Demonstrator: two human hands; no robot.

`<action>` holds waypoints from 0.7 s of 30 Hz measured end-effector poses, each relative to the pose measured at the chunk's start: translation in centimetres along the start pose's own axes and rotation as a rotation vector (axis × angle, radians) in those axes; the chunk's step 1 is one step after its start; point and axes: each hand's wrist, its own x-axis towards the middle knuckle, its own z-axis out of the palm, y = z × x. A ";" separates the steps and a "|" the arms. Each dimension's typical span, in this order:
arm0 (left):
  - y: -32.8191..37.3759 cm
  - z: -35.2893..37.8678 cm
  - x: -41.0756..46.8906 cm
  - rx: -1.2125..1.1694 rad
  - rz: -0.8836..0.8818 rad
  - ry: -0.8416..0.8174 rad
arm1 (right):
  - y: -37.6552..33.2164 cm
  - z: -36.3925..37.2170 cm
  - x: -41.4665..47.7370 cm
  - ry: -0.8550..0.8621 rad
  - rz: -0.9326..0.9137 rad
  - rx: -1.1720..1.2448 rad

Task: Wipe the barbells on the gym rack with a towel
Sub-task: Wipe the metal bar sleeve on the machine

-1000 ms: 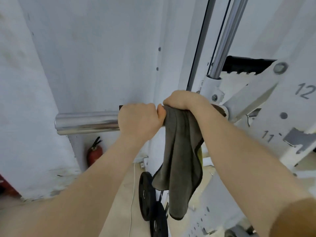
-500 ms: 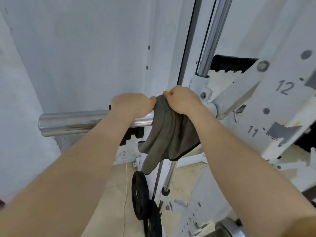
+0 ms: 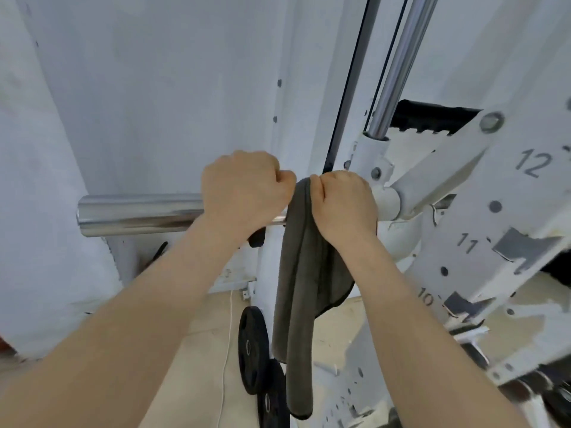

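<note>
A chrome barbell sleeve (image 3: 139, 214) juts out to the left from the white gym rack (image 3: 500, 211). My left hand (image 3: 244, 193) is closed around the sleeve near its inner end. Right beside it, my right hand (image 3: 343, 205) presses a dark grey towel (image 3: 296, 298) onto the bar. The towel drapes over the bar and hangs down in long folds below my right wrist. The bar under both hands is hidden.
A white wall stands close behind the bar. A chrome guide rod (image 3: 398, 63) rises diagonally at the upper right. The rack upright bears the numbers 12, 11 and 10. Black weight plates (image 3: 253, 350) stand on the beige floor below, beside a thin white cable (image 3: 227, 350).
The towel, bunched up half a second ago, now hangs straight down in long folds. Both hands stay side by side on the bar; the view has shifted slightly.
</note>
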 end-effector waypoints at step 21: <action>-9.2 -3.3 -2.8 0.066 -0.207 -0.198 | -12.9 0.7 -0.9 -0.277 -0.392 0.143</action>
